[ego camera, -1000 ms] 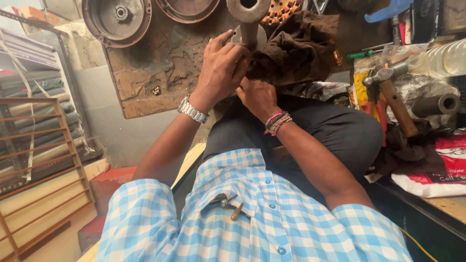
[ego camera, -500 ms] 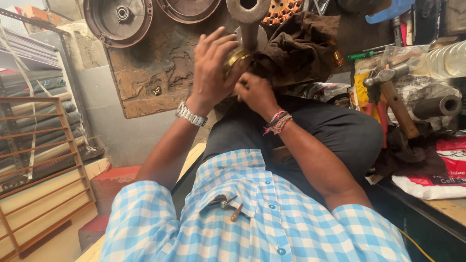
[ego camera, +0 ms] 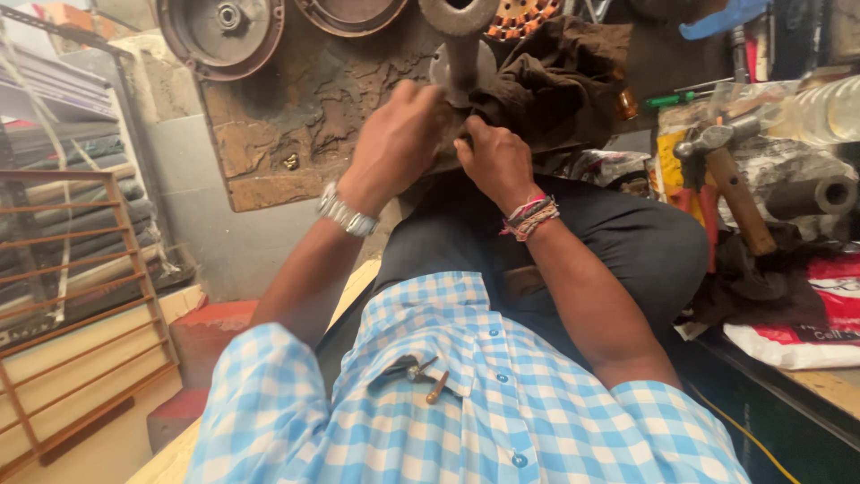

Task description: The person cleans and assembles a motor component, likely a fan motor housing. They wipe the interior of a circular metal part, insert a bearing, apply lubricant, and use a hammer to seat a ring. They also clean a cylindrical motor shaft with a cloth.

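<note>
Since the earlier frame, the left hand (ego camera: 399, 134) has dropped from its raised, curled pose beside the metal rod (ego camera: 460, 56) and now lies lower, knuckles up, against the rod's base. Its fingers are bent down over something there; whether they clasp the rod or only press on it cannot be told, since the back of the hand hides them. A steel watch (ego camera: 345, 213) sits on that wrist. The right hand (ego camera: 495, 159) is just beside it, touching the left at the knuckles, fingers pinched narrow on the edge of a dark brown rag (ego camera: 560, 76) that is bunched up behind the rod. Coloured thread bands (ego camera: 530, 217) circle the right wrist.

Both hands work over the person's lap, above dark trousers (ego camera: 555, 251) and a blue checked shirt (ego camera: 484, 403). Beyond the rod lies a worn wooden board (ego camera: 296, 125) with a round metal disc (ego camera: 221, 31) at its top edge. To the right, a hammer (ego camera: 726, 170) with a wooden handle rests on the cluttered worktop (ego camera: 824, 381), near a white printed bag (ego camera: 806, 314). A rusty metal rack (ego camera: 63, 296) stands at the left.
</note>
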